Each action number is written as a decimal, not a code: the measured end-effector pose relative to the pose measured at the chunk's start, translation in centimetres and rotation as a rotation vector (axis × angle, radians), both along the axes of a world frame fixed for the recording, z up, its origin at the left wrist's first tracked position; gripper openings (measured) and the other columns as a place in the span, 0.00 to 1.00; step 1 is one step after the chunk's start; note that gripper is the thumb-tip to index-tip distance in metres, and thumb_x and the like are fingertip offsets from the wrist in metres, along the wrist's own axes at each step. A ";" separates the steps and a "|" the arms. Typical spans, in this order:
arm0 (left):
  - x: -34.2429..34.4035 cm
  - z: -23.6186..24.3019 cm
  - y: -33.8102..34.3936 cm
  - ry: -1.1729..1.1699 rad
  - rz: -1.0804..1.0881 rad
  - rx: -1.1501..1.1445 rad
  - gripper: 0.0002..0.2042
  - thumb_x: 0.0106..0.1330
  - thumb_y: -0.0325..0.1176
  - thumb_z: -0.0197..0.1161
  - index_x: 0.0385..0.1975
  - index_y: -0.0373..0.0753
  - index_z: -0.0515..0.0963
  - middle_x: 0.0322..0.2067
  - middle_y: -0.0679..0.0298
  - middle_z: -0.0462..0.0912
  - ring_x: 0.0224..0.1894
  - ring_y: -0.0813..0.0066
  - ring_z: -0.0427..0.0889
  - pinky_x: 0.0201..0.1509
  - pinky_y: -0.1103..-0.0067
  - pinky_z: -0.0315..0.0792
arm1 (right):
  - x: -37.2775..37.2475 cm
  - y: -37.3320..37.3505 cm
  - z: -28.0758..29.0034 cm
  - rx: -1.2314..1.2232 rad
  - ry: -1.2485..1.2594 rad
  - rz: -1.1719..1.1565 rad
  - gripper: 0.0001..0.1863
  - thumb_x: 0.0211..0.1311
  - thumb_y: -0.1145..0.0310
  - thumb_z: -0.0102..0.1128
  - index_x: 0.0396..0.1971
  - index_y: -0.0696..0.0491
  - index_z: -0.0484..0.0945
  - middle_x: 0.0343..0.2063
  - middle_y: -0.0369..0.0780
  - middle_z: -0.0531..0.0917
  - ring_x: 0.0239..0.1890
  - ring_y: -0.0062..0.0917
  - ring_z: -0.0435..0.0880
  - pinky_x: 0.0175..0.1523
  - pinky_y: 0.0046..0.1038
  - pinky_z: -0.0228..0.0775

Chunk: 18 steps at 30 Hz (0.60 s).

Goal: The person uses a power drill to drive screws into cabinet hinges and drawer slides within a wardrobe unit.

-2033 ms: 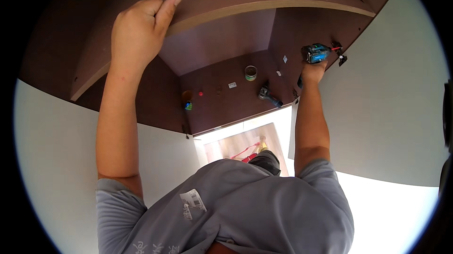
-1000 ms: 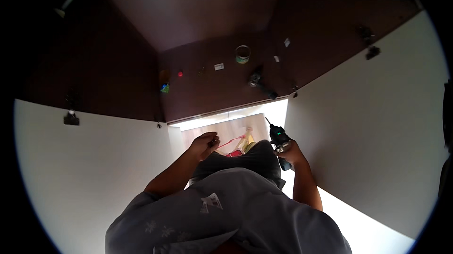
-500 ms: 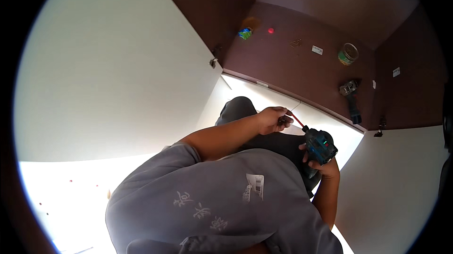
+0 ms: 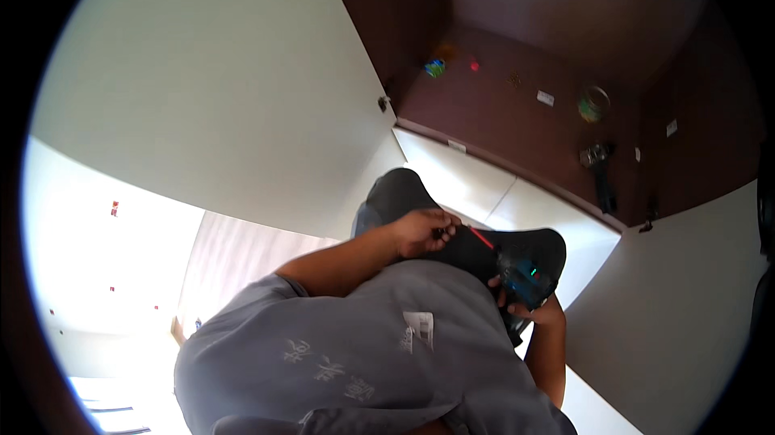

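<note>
Down from the cabinet now, both arms lowered over the lap; two seconds back, raised high against the dark brown shelf board. Right hand wrapped tight around the grip of a blue-and-black cordless driver, held low at the right above dark trousers. Left hand brought across to the driver's nose, fingertips pinched together on the thin red-marked bit (or on something small at its tip; too small to tell). View swung left as well: more white panel, less of the brown cabinet floor. Far right, still lying untouched there: a roll of tape, a dark tool. Probably a bit or screw being seated, not driving.
</note>
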<state>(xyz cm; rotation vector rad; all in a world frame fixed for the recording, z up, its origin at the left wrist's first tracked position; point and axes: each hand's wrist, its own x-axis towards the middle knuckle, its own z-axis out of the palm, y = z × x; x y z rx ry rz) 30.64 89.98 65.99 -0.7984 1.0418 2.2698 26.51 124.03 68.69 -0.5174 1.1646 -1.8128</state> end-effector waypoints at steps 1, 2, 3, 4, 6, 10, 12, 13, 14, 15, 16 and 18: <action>0.8 -0.1 0.8 0.027 0.020 0.028 0.12 0.79 0.38 0.53 0.53 0.39 0.75 0.36 0.67 0.79 0.35 0.80 0.76 0.36 0.83 0.72 | 0.0 0.9 -0.4 0.001 0.023 0.028 0.37 0.48 0.72 0.80 0.60 0.60 0.74 0.50 0.47 0.86 0.40 0.24 0.86 0.48 0.31 0.79; 1.0 0.2 1.1 0.071 0.031 0.043 0.12 0.79 0.37 0.53 0.54 0.39 0.75 0.37 0.67 0.80 0.37 0.79 0.78 0.37 0.82 0.73 | -0.2 1.1 -0.9 -0.010 0.063 0.050 0.36 0.48 0.73 0.80 0.60 0.60 0.74 0.50 0.47 0.86 0.40 0.24 0.86 0.48 0.31 0.79; 1.5 0.5 1.6 0.109 0.015 0.035 0.11 0.78 0.37 0.55 0.53 0.41 0.75 0.37 0.66 0.81 0.37 0.79 0.78 0.37 0.82 0.74 | -0.1 1.2 -0.9 -0.017 0.057 0.059 0.36 0.49 0.73 0.79 0.60 0.60 0.74 0.50 0.48 0.86 0.41 0.24 0.86 0.47 0.31 0.79; 1.6 0.8 2.3 0.140 -0.019 0.030 0.09 0.77 0.36 0.56 0.51 0.42 0.76 0.38 0.66 0.81 0.38 0.79 0.79 0.37 0.81 0.74 | 0.3 1.7 -0.5 -0.019 0.046 0.052 0.36 0.49 0.73 0.79 0.60 0.61 0.75 0.51 0.48 0.86 0.41 0.24 0.86 0.47 0.31 0.79; 1.9 1.4 3.5 0.169 -0.040 0.012 0.08 0.76 0.39 0.58 0.47 0.45 0.76 0.37 0.68 0.82 0.37 0.78 0.79 0.37 0.81 0.74 | 0.6 2.3 -0.8 -0.025 0.081 0.063 0.36 0.48 0.75 0.78 0.60 0.61 0.75 0.50 0.48 0.86 0.42 0.24 0.87 0.46 0.30 0.80; 1.8 2.3 5.1 0.135 -0.063 0.009 0.08 0.76 0.39 0.60 0.47 0.44 0.76 0.36 0.68 0.82 0.36 0.79 0.79 0.36 0.81 0.74 | 1.4 4.1 -1.7 0.032 0.029 0.017 0.35 0.47 0.78 0.77 0.59 0.61 0.76 0.49 0.46 0.87 0.42 0.25 0.86 0.45 0.28 0.80; 1.5 2.0 5.3 0.138 -0.094 0.031 0.08 0.76 0.39 0.60 0.46 0.44 0.77 0.36 0.68 0.82 0.36 0.79 0.79 0.37 0.81 0.75 | 1.7 4.8 -2.5 0.039 0.043 0.031 0.34 0.48 0.79 0.76 0.59 0.62 0.76 0.48 0.45 0.87 0.42 0.25 0.86 0.45 0.28 0.80; 1.2 2.0 5.4 0.143 -0.131 0.003 0.07 0.76 0.39 0.60 0.45 0.44 0.79 0.36 0.69 0.83 0.37 0.80 0.79 0.38 0.82 0.75 | 2.0 4.7 -2.2 0.024 0.074 0.013 0.34 0.47 0.79 0.76 0.59 0.61 0.76 0.48 0.43 0.87 0.43 0.25 0.86 0.46 0.28 0.80; 0.9 2.2 5.6 0.154 -0.149 0.014 0.07 0.75 0.39 0.61 0.44 0.44 0.80 0.37 0.70 0.83 0.37 0.81 0.79 0.39 0.82 0.75 | 2.3 4.9 -2.1 0.023 0.086 -0.009 0.34 0.47 0.79 0.76 0.59 0.61 0.76 0.48 0.43 0.87 0.43 0.25 0.86 0.46 0.29 0.80; 0.6 2.3 5.7 0.165 -0.168 0.024 0.07 0.75 0.39 0.62 0.44 0.44 0.80 0.37 0.70 0.83 0.37 0.81 0.80 0.40 0.82 0.75 | 2.6 5.0 -2.1 0.021 0.098 -0.034 0.34 0.47 0.79 0.76 0.59 0.61 0.76 0.48 0.43 0.87 0.43 0.25 0.87 0.46 0.29 0.80; 0.5 2.1 5.8 0.168 -0.189 0.040 0.07 0.74 0.39 0.63 0.44 0.44 0.80 0.38 0.70 0.83 0.38 0.81 0.80 0.41 0.82 0.75 | 3.2 5.0 -1.7 0.025 0.101 -0.060 0.34 0.47 0.79 0.76 0.59 0.61 0.76 0.48 0.43 0.87 0.43 0.25 0.87 0.46 0.29 0.80; -0.4 1.8 5.3 0.203 -0.220 0.043 0.07 0.74 0.38 0.63 0.43 0.44 0.81 0.38 0.70 0.83 0.38 0.80 0.81 0.42 0.82 0.76 | 3.6 4.6 -0.5 0.023 0.059 -0.083 0.35 0.46 0.80 0.77 0.60 0.61 0.76 0.49 0.42 0.87 0.44 0.24 0.86 0.48 0.30 0.80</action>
